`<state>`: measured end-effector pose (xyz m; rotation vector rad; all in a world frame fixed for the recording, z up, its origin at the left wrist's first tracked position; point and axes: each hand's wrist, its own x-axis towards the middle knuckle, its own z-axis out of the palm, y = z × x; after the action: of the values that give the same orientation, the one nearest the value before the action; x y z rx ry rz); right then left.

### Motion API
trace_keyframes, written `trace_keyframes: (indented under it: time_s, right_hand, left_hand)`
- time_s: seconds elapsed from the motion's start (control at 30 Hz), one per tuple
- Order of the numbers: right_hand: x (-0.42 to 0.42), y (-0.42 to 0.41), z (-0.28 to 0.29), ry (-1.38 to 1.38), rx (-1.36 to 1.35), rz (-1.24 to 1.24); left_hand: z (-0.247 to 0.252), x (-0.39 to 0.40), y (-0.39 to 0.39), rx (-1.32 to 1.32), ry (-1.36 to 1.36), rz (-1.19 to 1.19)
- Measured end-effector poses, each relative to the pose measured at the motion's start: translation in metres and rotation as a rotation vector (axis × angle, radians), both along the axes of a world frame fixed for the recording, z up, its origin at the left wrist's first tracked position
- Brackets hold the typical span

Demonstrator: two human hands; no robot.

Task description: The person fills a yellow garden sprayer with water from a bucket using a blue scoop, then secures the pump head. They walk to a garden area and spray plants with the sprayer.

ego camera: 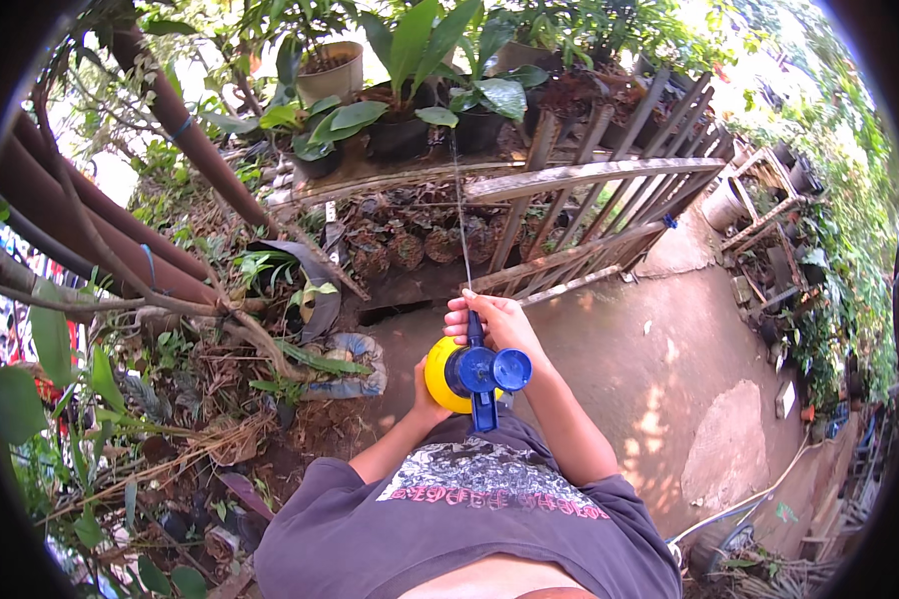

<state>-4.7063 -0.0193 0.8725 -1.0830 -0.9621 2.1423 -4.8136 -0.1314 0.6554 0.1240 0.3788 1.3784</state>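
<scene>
A yellow pump sprayer (442, 368) with a blue pump head (473, 372) is held in front of my torso. My left hand (428, 397) cups the yellow tank from its left side, most of the fingers hidden beneath it. My right hand (503, 320) has its fingers at the blue nozzle (476, 329), which points away from me. From the tip a thin jet of water (461, 210) runs forward to the potted plants. Its far end reaches a broad green leaf (437, 116) over the black pots (397, 140).
A slatted wooden fence (595, 174) leans across the front right. Brown pipes (187, 135) slant down at the left, near tangled branches (262, 341). A crumpled sack (352, 367) lies beside the concrete path (607, 352). A hose (742, 502) curves along the lower right.
</scene>
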Motion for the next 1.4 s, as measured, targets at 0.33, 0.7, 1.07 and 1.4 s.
trace_keyframes:
  time_s: [0.33, 0.7, 1.07, 1.4]
  right_hand:
    - [-0.055, -0.02, -0.015, -0.013, -0.044, 0.094]
    - [-0.081, -0.037, -0.005, -0.026, -0.009, 0.127]
    - [-0.126, -0.044, -0.021, 0.044, 0.071, 0.391]
    - [-0.129, -0.031, -0.051, 0.025, -0.034, 0.423]
  left_hand:
    - [0.015, -0.04, -0.036, -0.1, -0.164, 0.118]
    - [-0.006, -0.069, -0.05, -0.011, -0.16, 0.143]
    - [0.011, -0.082, -0.073, -0.059, -0.074, 0.33]
    - [0.035, -0.059, -0.086, -0.024, 0.489, 0.35]
